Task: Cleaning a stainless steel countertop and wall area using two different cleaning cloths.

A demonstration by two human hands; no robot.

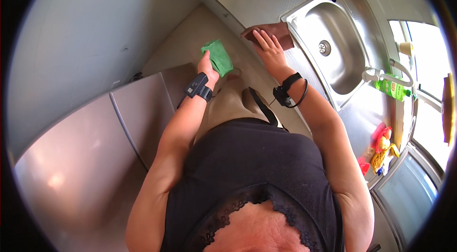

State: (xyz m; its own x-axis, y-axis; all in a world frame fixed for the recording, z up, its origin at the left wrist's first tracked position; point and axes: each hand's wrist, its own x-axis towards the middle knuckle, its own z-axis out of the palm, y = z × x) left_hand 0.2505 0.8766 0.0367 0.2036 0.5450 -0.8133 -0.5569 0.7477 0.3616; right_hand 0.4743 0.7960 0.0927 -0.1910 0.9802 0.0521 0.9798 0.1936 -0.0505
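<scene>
A folded green cloth is gripped in my left hand, held out over the floor with the thumb on top. My right hand lies palm down, fingers spread a little, on a brown cloth. That cloth rests on the metal countertop, against the near rim of the stainless steel sink. One corner of it reaches the counter's front edge. Each wrist wears a black strapped device.
A white faucet stands at the sink's far rim, with a green bottle behind it. Net-bagged produce sits farther along the counter. At left rises a stainless steel refrigerator beside a grey wall.
</scene>
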